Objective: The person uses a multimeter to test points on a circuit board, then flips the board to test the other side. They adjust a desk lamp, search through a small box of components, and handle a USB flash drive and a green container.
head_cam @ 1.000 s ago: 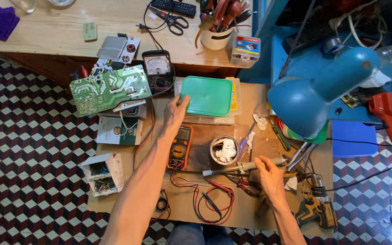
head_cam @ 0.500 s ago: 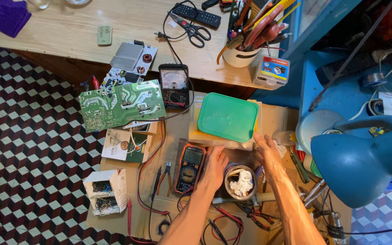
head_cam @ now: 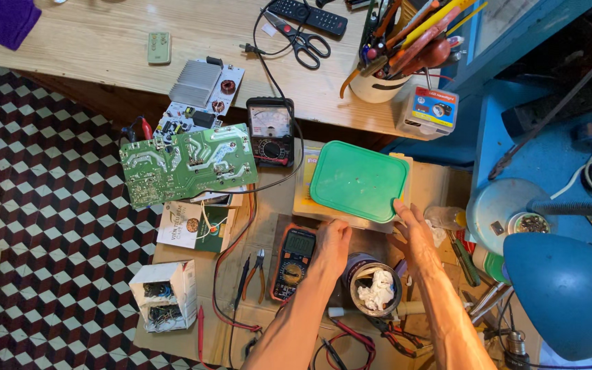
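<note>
Green-lidded box (head_cam: 359, 182) sits on a pale slab at the middle of the cardboard mat, and I take it as my landmark. Far to its left I see a green circuit board (head_cam: 186, 163) with a smaller heatsink board above it, and an analogue meter (head_cam: 270, 130) just left of the box's upper corner. Below-left of the box lies a digital multimeter (head_cam: 294, 263), with red and black leads trailing down from it.

My left hand (head_cam: 332, 247) rests just below the box's lower-left corner, fingers extended and loosely together, tips at the edge of the slab under the box; they grip nothing. Directly below the box stands a round tin (head_cam: 376, 286) stuffed with white wadding, between my two forearms. My right hand (head_cam: 416, 233) is at the box's lower-right corner, fingers spread, fingertips touching the lid's rim, not yet closed around it.

I judge the step in hand to be taking hold of the box from both lower corners. The next move calls for both hands to get a firm grip on opposite edges without knocking the tin. To the box's right hangs a blue desk lamp (head_cam: 570, 288), and above-right a cup of tools (head_cam: 385, 75).
</note>
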